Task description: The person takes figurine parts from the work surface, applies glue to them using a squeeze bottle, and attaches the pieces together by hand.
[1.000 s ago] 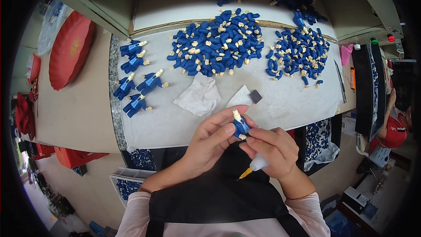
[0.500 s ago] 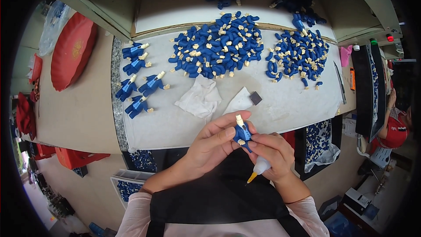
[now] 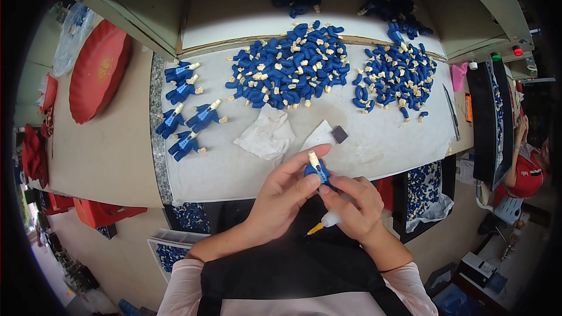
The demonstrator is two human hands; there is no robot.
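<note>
My left hand (image 3: pixel 280 196) is closed around a small figurine (image 3: pixel 317 167) in a dark blue jacket with a light blue front and a cream neck piece on top. It is held upright above the table's near edge. My right hand (image 3: pixel 358 208) pinches the figurine's right side with thumb and forefinger. Tucked in the same hand is a white squeeze bottle (image 3: pixel 331 219) with a yellow nozzle, its tip toward the lower left. My fingers cover the figurine's lower part and most of the bottle.
Blue arm pieces with cream hands lie in a large heap (image 3: pixel 287 67) and a smaller heap (image 3: pixel 401 76). Several figurines (image 3: pixel 203 114) lie at the left, near a red scalloped tray (image 3: pixel 99 70). A crumpled white cloth (image 3: pixel 264 134) and a dark block (image 3: pixel 339 134) sit mid-table. A co-worker (image 3: pixel 524 169) is at far right.
Both hands have shifted slightly left with the figurine. The bottle's nozzle has swung further to the left, and my right fingers have moved up along the figurine's side.
</note>
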